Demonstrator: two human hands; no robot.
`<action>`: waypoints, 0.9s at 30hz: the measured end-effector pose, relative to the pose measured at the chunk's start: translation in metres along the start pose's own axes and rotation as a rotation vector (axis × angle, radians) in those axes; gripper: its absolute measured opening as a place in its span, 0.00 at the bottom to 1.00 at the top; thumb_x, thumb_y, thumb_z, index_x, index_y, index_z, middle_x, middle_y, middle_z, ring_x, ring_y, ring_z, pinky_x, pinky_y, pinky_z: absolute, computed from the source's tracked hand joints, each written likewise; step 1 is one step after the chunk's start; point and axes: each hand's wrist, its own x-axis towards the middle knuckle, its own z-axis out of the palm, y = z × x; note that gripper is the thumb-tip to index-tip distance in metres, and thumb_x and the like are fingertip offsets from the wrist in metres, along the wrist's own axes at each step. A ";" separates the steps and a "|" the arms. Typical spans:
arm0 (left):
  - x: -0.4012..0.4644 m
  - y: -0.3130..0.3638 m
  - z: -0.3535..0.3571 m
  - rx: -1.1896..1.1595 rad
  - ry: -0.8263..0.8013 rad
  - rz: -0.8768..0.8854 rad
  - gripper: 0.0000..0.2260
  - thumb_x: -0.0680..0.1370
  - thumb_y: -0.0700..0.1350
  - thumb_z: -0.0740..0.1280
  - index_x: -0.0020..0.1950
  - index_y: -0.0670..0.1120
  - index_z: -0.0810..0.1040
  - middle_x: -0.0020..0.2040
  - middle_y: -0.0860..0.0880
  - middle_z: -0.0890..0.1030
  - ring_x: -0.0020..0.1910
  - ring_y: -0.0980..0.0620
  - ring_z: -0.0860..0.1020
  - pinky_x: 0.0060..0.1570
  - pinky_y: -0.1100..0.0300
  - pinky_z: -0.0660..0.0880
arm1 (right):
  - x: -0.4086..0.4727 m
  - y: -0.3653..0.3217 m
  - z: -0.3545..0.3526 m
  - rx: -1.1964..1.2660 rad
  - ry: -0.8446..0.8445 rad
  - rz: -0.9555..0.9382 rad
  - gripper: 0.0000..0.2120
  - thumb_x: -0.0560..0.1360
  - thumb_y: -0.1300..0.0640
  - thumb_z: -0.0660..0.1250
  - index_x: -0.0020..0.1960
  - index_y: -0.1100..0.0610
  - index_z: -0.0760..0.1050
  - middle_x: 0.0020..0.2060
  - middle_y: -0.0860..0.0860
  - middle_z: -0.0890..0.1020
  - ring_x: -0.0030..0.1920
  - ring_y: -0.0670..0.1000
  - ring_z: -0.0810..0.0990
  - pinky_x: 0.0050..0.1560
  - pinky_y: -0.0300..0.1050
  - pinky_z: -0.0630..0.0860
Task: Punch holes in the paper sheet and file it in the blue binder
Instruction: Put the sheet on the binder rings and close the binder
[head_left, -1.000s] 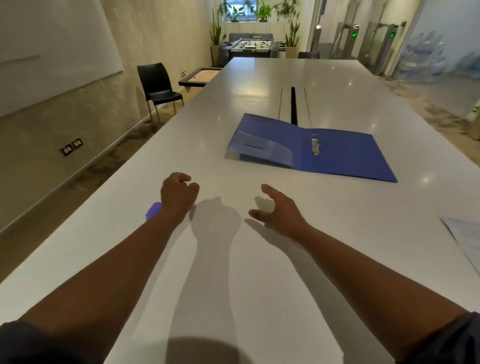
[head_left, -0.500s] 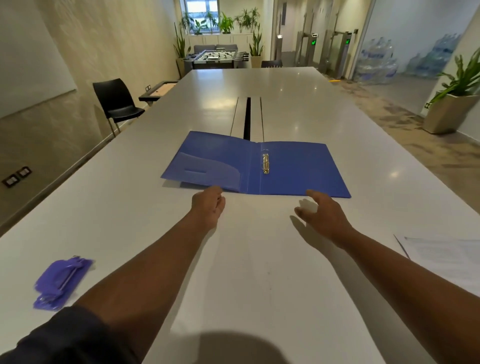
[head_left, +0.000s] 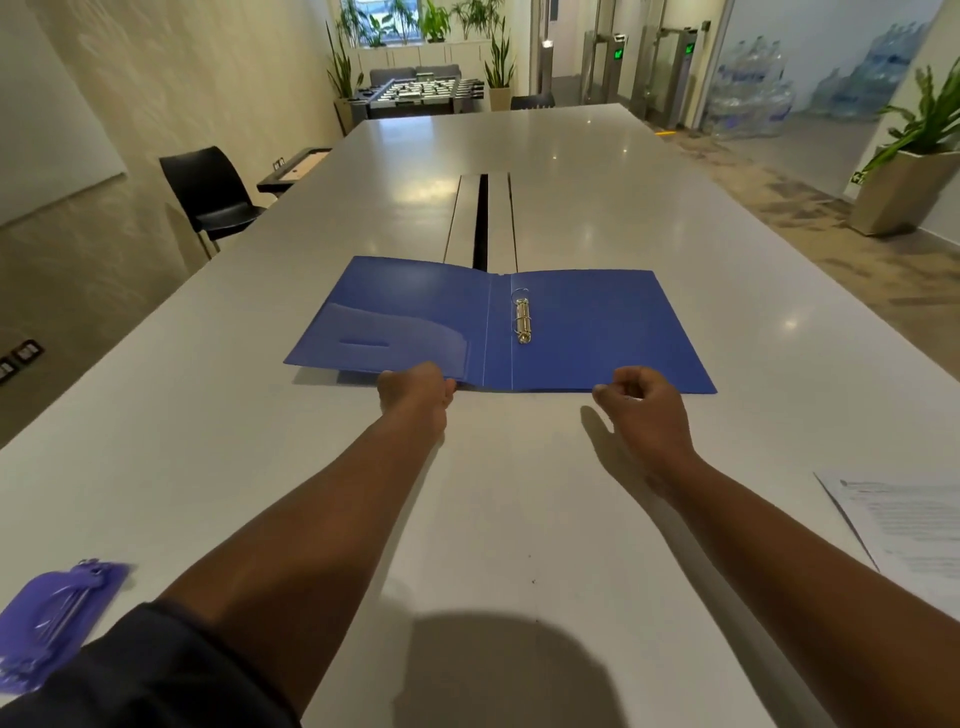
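The flat blue plastic ring binder (head_left: 545, 332) lies open in the middle of the long pale grey surface (head_left: 519, 519), its covers spread left and right and its spine running near to far. The metal ring mechanism (head_left: 523, 322) is seen just right of the spine; whether the rings are parted cannot be made out. The near edge is met by both hands. The left hand (head_left: 414, 391) is closed on the left cover's near edge, the fingers hidden behind the knuckles. The right hand (head_left: 641, 402) is loosely curled at the right cover's near edge; a firm grip there cannot be told. The printed white paper sheet (head_left: 904, 525) lies near right, cut off by the frame, nearer the right hand. The purple plastic hole punch (head_left: 57, 613) lies near left, blurred, partly hidden by the dark sleeve (head_left: 156, 670).
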 end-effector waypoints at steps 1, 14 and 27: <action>-0.002 0.001 -0.002 -0.035 -0.028 -0.001 0.21 0.77 0.32 0.66 0.71 0.38 0.71 0.54 0.39 0.81 0.35 0.47 0.81 0.34 0.58 0.77 | -0.001 -0.002 0.001 0.069 0.022 0.023 0.20 0.77 0.51 0.73 0.66 0.55 0.74 0.57 0.52 0.81 0.58 0.54 0.81 0.63 0.56 0.79; -0.092 -0.016 -0.084 0.042 -0.102 0.005 0.13 0.75 0.29 0.63 0.59 0.34 0.73 0.26 0.46 0.78 0.35 0.46 0.77 0.35 0.55 0.69 | -0.062 -0.017 -0.016 0.243 0.282 0.048 0.16 0.80 0.65 0.67 0.67 0.57 0.77 0.61 0.53 0.80 0.61 0.53 0.79 0.64 0.49 0.77; -0.202 -0.046 -0.189 0.049 -0.030 0.001 0.22 0.74 0.26 0.58 0.66 0.38 0.73 0.48 0.41 0.81 0.26 0.51 0.72 0.26 0.63 0.72 | -0.191 0.011 -0.050 0.051 0.097 0.086 0.16 0.79 0.68 0.68 0.65 0.59 0.80 0.56 0.51 0.82 0.57 0.51 0.80 0.65 0.51 0.77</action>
